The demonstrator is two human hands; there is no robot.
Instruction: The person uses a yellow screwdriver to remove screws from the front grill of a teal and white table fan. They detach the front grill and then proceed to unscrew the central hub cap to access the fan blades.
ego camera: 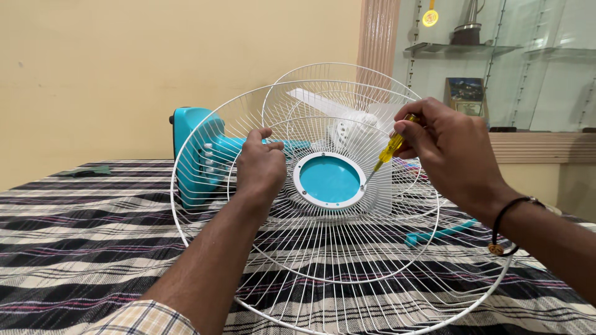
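White wire fan guard (pixel 323 273), tilted upright on the striped cloth: my left hand (pixel 261 167) grips its wires, my right hand (pixel 450 152) holds the yellow screwdriver (pixel 390 149) at its teal centre disc (pixel 329 180), rim screw not yet out.

Plain cream wall (pixel 124 56) fills far left. Far right: glass shelves (pixel 462 48) w/ a dark trophy (pixel 470 28), a hanging medal (pixel 430 17), and a framed pic (pixel 466 94) below. Striped curtain (pixel 377 34) between. Black-white plaid cloth (pixel 74 248) covers the surface near the camera.
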